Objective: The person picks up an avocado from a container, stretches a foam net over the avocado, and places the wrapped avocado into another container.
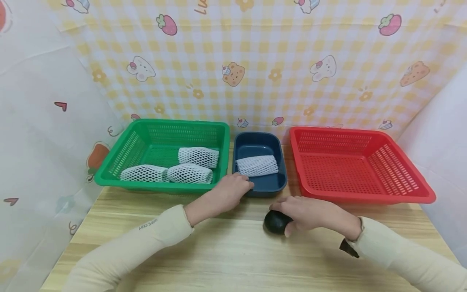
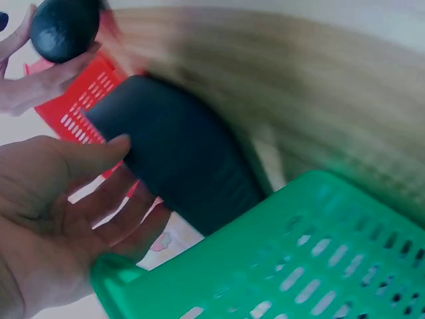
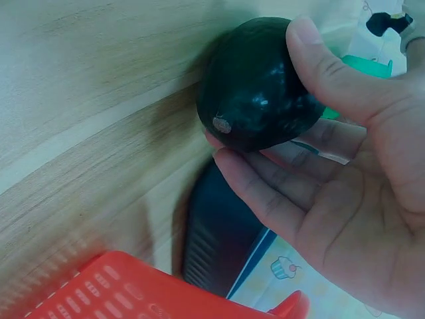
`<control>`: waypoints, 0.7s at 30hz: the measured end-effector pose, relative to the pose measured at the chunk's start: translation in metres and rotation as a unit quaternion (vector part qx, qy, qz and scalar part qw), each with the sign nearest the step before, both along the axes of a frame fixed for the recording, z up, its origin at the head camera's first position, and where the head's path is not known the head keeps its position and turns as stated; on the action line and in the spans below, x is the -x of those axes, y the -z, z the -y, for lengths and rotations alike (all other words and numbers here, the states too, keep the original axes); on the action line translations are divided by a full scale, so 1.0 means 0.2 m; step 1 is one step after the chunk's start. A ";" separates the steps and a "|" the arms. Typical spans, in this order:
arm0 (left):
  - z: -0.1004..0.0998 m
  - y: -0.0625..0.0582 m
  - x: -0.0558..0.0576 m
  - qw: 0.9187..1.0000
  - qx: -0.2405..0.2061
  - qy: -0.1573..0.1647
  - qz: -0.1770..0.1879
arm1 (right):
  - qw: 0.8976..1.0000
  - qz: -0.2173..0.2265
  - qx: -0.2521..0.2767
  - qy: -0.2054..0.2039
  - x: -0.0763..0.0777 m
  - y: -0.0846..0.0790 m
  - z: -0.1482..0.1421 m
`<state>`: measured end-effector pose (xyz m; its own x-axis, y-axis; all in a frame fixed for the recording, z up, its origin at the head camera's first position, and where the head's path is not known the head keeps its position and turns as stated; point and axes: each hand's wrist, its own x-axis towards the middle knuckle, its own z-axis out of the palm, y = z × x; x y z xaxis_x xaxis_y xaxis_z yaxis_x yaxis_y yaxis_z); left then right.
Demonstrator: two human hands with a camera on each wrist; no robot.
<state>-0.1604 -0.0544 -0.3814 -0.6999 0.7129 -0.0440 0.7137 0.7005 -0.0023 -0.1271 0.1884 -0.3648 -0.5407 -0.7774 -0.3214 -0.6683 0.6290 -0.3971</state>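
My right hand point(image 1: 308, 213) holds a dark, glossy avocado point(image 1: 277, 222) low over the table, in front of the blue bin. In the right wrist view the avocado point(image 3: 259, 86) sits between thumb and fingers, its pale stem scar showing. My left hand point(image 1: 231, 190) reaches over the near left rim of the dark blue bin point(image 1: 266, 189), its fingertips by a white foam net sleeve point(image 1: 258, 166) lying inside. In the left wrist view the left hand point(image 2: 80, 206) has its thumb apart from its fingers; the bin wall hides the fingertips.
To the left stands a green basket point(image 1: 162, 186) with several white foam net sleeves point(image 1: 189, 173) in it. A red basket point(image 1: 365, 197) stands on the right. The wooden table point(image 1: 219, 259) reaches back to a checked cloth point(image 1: 262, 97).
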 end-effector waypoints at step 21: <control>-0.14 -0.12 0.22 0.984 -0.063 -0.021 0.166 | 0.999 0.009 -0.030 0.021 0.00 0.00 0.02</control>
<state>-0.2041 -0.0255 -0.3568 -0.6900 0.6986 -0.1894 0.6312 0.7088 0.3148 -0.1270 0.1838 -0.3642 -0.5659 -0.7337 -0.3760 -0.6345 0.6788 -0.3697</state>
